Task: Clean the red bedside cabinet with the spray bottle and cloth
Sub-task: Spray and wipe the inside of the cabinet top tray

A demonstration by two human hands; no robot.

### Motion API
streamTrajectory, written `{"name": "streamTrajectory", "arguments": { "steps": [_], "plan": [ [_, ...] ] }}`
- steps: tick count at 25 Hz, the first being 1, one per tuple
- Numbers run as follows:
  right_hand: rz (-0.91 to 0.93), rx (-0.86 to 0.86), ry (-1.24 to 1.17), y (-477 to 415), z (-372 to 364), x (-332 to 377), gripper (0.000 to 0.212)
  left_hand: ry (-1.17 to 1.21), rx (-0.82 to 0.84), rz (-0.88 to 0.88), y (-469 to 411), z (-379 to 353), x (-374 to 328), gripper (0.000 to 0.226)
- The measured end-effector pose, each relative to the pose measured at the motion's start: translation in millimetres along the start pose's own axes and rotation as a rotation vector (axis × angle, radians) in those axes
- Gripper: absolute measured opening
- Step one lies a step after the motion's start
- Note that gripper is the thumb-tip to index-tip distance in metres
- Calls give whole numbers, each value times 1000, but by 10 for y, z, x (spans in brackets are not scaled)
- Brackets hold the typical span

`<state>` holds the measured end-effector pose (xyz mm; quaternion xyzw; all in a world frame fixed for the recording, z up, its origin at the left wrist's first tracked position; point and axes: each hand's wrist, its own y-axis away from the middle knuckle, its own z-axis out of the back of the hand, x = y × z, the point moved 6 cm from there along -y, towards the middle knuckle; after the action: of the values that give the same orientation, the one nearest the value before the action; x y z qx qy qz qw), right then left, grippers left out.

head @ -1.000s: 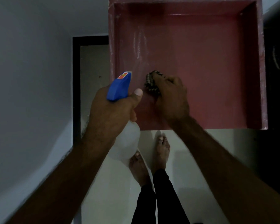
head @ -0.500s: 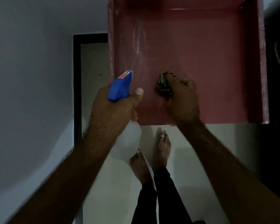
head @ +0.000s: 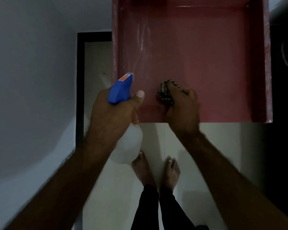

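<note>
Standing nearest, two bare feet rest on the pale floor, black trouser legs cut off below. Just above, the left hand grasps the spray bottle, hiding its neck and trigger. Farther, the right hand clenches a bunched, patterned cloth, mostly hidden, against the red bedside cabinet, whose far edge is cropped.

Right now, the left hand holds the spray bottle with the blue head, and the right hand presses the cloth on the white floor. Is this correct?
Not quite. In the head view the left hand does hold the spray bottle, but the right hand presses the cloth on the red cabinet top, not on the white floor.
</note>
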<state>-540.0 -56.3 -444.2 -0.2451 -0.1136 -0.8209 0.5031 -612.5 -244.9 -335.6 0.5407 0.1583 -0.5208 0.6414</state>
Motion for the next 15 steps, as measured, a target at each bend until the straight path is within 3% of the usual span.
{"name": "streamTrajectory", "arguments": {
  "steps": [2,7,12,15],
  "plan": [
    [12,-11,0,76,-36,129,69,-19,-11,-8,37,5,25,29],
    [236,151,-50,236,-140,347,76,-15,-59,6,160,5,110,36],
    [20,0,-26,230,76,-27,76,-45,-72,6,289,11,238,40],
    [129,115,-24,436,-96,281,75,-52,-71,12,359,-5,315,38]
  ]
}}
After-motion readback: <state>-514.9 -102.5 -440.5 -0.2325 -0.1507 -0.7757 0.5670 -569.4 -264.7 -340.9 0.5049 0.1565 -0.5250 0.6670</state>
